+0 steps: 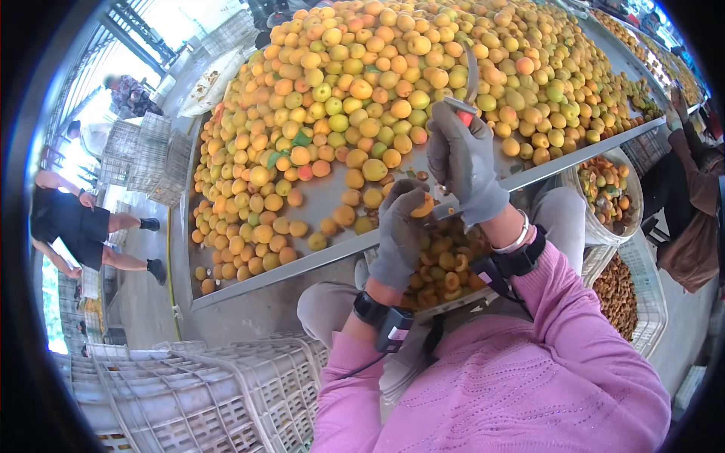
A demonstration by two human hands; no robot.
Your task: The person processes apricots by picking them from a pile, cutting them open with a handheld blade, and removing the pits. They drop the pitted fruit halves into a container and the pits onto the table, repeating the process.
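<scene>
Held curved knife [472,74] in closed right hand [466,155], with blade pointing away from body. Pinched fruit piece [423,206] in curled left hand [400,234] (both gloved), near table rim [287,269].

Gloved hands above a counter [283,272] heaped with apricots [340,90]. The right hand [464,151] grips a curved knife [473,72], blade upward — the left hand [399,230] holds an apricot piece [424,206] near a container [445,305] of cut fruit. At right — a white bucket [596,232] beside a crate [652,296] of brown pieces.
</scene>
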